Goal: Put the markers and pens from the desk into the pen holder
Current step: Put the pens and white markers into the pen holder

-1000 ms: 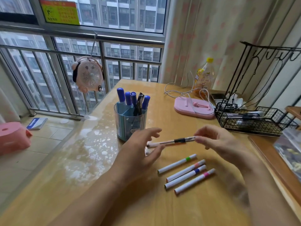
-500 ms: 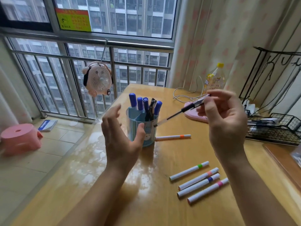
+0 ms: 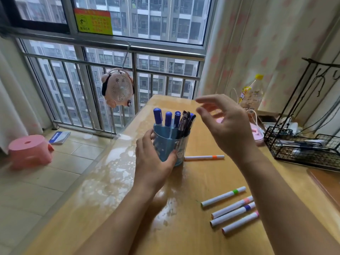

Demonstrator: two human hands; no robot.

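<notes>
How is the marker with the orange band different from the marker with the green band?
The orange-band marker lies alone, right beside the blue pen holder; the green-band marker lies nearer the person, at the top of a row of four. The orange one lies nearly level across the desk, while the green one slants. Both are white, capped, flat on the desk and not yet in the holder.
</notes>
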